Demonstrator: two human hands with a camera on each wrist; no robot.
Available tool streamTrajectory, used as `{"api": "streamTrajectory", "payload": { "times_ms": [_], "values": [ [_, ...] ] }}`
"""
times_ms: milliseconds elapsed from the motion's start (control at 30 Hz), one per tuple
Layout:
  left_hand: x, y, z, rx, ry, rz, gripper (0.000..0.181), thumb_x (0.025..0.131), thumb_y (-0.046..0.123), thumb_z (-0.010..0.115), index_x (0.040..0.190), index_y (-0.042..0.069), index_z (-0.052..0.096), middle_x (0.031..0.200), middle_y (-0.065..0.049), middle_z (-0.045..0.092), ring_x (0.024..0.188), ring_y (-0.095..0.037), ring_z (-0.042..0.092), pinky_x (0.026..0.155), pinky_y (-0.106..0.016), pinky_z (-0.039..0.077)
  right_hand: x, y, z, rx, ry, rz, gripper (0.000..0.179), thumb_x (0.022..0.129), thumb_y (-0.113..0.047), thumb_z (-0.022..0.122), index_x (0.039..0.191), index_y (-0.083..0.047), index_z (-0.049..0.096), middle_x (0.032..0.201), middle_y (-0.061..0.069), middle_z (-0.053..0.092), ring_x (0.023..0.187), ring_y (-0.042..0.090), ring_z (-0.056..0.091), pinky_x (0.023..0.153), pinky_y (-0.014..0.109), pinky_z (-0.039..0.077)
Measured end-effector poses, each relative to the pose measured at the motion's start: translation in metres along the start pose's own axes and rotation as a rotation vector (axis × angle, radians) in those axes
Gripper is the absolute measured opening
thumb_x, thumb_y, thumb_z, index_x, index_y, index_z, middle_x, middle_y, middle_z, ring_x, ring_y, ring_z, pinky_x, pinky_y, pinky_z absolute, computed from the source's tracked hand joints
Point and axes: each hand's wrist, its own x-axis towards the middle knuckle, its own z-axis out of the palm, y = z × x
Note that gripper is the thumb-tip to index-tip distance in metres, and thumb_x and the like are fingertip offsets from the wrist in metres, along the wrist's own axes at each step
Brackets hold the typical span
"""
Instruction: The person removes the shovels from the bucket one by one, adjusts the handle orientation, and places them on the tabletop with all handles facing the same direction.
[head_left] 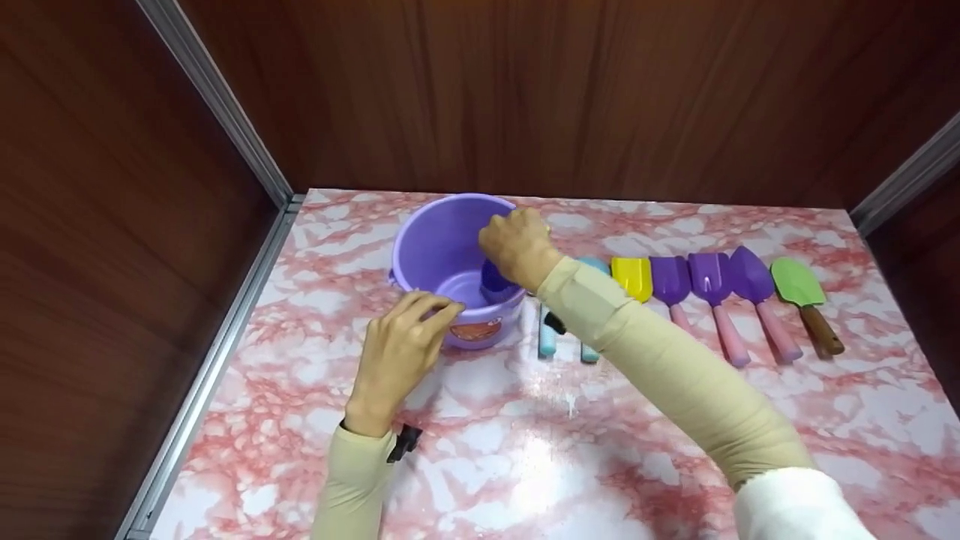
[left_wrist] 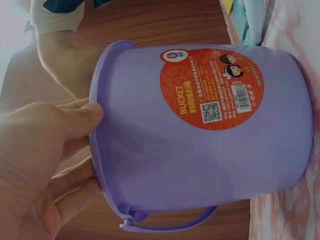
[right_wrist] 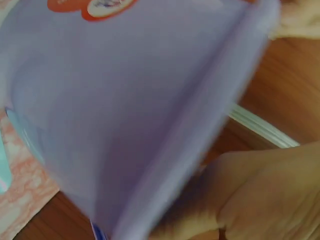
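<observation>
A purple bucket [head_left: 427,244] stands upright on the marbled tabletop, its orange round label [left_wrist: 210,90] on the near side. My left hand [head_left: 405,337] pinches the near rim, thumb on the outer side in the left wrist view. At the bucket's right side my right hand [head_left: 517,244] is curled over the opening. Directly beneath it, inside the bucket, shows a dark purple shovel [head_left: 495,285], which the hand seems to hold; its grip is hidden by the fist. In the right wrist view the bucket wall [right_wrist: 115,75] covers most of what the right hand [right_wrist: 270,195] does.
Right of the bucket lies a row of hand shovels: light-blue-handled ones [head_left: 547,341], a yellow blade [head_left: 631,277], purple shovels with pink handles [head_left: 711,277], and a green trowel [head_left: 799,281] with a brown handle. Dark wood-look panels [head_left: 525,97] rise behind and at both sides.
</observation>
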Motion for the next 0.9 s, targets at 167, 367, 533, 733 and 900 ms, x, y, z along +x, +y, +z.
{"api": "streamTrajectory", "payload": {
  "times_ms": [167, 367, 533, 733, 900],
  "values": [
    [0.0, 0.001, 0.001, 0.003, -0.007, -0.002, 0.02, 0.1, 0.014, 0.075, 0.118, 0.019, 0.081, 0.112, 0.0, 0.079, 0.104, -0.021, 0.073, 0.075, -0.038, 0.067, -0.016, 0.025, -0.001, 0.022, 0.12, -0.047, 0.018, 0.096, -0.004, 0.068, 0.108, -0.01, 0.08, 0.114, 0.015, 0.078, 0.101, 0.038, 0.072, 0.082, 0.05, 0.064],
    [0.0, 0.001, 0.001, 0.0, 0.004, 0.002, 0.02, 0.099, 0.014, 0.076, 0.117, 0.02, 0.082, 0.111, -0.001, 0.079, 0.102, -0.022, 0.074, 0.073, -0.036, 0.067, -0.038, 0.065, -0.002, 0.162, 0.227, -0.071, 0.021, 0.088, 0.003, 0.074, 0.105, -0.008, 0.08, 0.109, 0.019, 0.077, 0.099, 0.043, 0.069, 0.075, 0.059, 0.063],
    [0.002, 0.001, 0.002, 0.001, 0.008, -0.001, 0.021, 0.098, 0.012, 0.077, 0.117, 0.019, 0.082, 0.111, -0.002, 0.08, 0.102, -0.022, 0.074, 0.072, -0.034, 0.067, -0.063, 0.111, 0.004, 0.313, 0.275, -0.072, 0.038, 0.086, 0.012, 0.067, 0.114, -0.01, 0.082, 0.11, 0.017, 0.077, 0.1, 0.045, 0.071, 0.073, 0.062, 0.063],
    [0.001, 0.001, 0.002, 0.005, 0.018, 0.008, 0.021, 0.097, 0.011, 0.077, 0.116, 0.018, 0.082, 0.111, -0.003, 0.08, 0.102, -0.023, 0.075, 0.068, -0.033, 0.066, -0.096, 0.168, 0.025, 0.475, 0.373, -0.055, 0.034, 0.093, 0.008, 0.063, 0.12, -0.005, 0.08, 0.119, 0.019, 0.077, 0.106, 0.048, 0.073, 0.078, 0.07, 0.061],
    [0.0, 0.001, 0.003, 0.009, 0.026, 0.008, 0.021, 0.097, 0.01, 0.077, 0.115, 0.018, 0.082, 0.111, -0.004, 0.081, 0.103, -0.024, 0.075, 0.068, -0.033, 0.067, -0.119, 0.205, 0.05, 0.51, 0.417, -0.007, 0.033, 0.088, 0.009, 0.064, 0.114, -0.003, 0.081, 0.113, 0.022, 0.078, 0.1, 0.049, 0.073, 0.074, 0.071, 0.059]
  ]
}}
